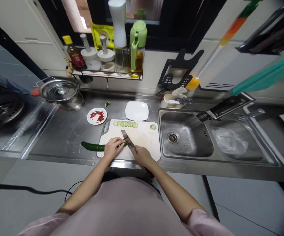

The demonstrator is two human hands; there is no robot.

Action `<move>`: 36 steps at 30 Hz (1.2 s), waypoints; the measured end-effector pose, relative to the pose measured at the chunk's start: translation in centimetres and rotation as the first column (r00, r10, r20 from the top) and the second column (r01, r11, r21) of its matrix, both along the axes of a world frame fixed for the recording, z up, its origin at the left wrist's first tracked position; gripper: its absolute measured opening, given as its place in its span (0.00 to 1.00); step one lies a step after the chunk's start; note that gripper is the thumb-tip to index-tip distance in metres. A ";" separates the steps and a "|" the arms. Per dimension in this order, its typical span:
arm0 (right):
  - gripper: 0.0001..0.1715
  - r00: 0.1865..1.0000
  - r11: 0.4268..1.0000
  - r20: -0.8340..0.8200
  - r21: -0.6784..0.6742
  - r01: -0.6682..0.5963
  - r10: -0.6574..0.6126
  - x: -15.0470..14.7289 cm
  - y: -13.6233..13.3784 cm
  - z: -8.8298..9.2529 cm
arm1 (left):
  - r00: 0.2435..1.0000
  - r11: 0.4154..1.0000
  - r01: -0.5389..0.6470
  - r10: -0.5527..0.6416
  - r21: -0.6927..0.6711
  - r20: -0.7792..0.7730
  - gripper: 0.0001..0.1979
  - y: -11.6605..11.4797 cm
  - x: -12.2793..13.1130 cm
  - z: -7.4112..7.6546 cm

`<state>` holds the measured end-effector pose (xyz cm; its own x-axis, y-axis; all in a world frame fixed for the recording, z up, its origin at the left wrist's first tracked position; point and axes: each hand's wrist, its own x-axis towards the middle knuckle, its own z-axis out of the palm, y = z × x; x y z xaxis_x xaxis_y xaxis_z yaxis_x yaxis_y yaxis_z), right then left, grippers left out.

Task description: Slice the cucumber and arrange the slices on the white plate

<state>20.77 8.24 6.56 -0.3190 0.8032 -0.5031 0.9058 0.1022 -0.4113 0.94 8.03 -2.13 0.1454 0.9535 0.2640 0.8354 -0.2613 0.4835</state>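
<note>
A long green cucumber (92, 146) lies across the lower left of the white cutting board (144, 139), its left end reaching past the board's edge. My left hand (113, 147) is closed over it near the right end. In my right hand (143, 155) is a kitchen knife (128, 139), its blade slanting up and left against the cucumber's right end. A row of thin cucumber slices (125, 124) lies along the board's top edge. A few more cucumber slices (153, 127) sit at its upper right corner.
Behind the board are a white plate with chopped red pieces (89, 120), a white rectangular dish (137, 110) and green cucumber scraps (107, 104). A lidded steel pot (70, 100) stands at left. The double sink (186, 154) is at right, below a rack with bottles (109, 74).
</note>
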 end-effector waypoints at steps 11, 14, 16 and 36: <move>0.16 1.000 0.999 0.010 -0.018 -0.026 0.026 -0.1 -0.5 -0.4 | 1.000 0.999 -0.009 0.008 -0.031 -0.017 0.13 0.0 0.1 0.1; 0.16 1.000 0.999 -0.002 -0.027 -0.031 0.031 0.1 -0.5 -0.2 | 1.000 0.999 -0.005 0.005 -0.032 -0.015 0.12 0.0 0.1 0.1; 0.16 0.999 0.999 -0.009 -0.021 -0.040 0.040 0.0 -0.3 -0.3 | 1.000 1.000 -0.002 0.002 -0.030 -0.011 0.12 0.0 0.1 0.1; 0.19 0.998 0.999 0.051 -0.030 -0.034 0.036 -1.1 -0.5 -1.3 | 1.000 1.000 0.005 -0.005 -0.023 -0.009 0.13 0.0 0.2 0.2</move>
